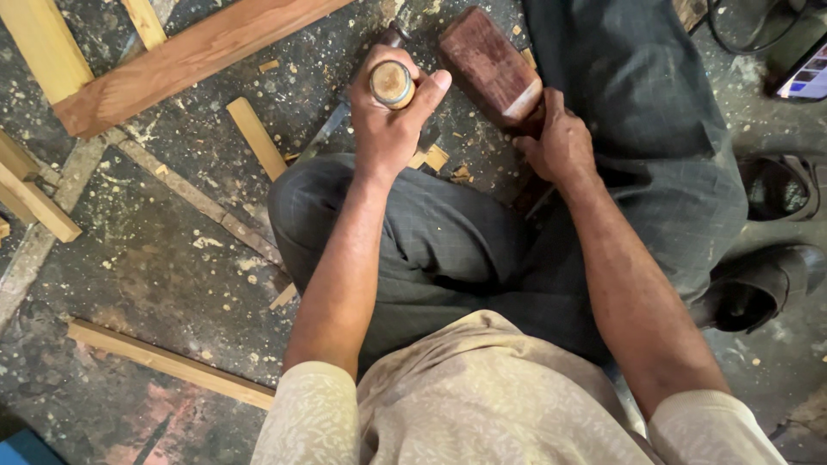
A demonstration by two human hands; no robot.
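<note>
I sit on a dusty floor with my legs folded. My left hand (pixel 385 120) is closed around a chisel's round wooden handle (pixel 392 83), whose end faces up; a metal blade (pixel 332 129) shows below my fist, slanting down to the left. My right hand (pixel 560 142) grips the handle of a dark reddish wooden mallet (pixel 489 69), whose block head hangs just right of the chisel handle without touching it. The workpiece under the chisel tip is hidden by my hand and knee.
A long wooden beam (pixel 185 56) and paler slats (pixel 34 43) lie at the upper left. Short offcuts (pixel 256 136) and a strip (pixel 168 362) rest on the chip-strewn floor. Dark sandals (pixel 767 284) sit at the right, a phone (pixel 805 73) at the top right.
</note>
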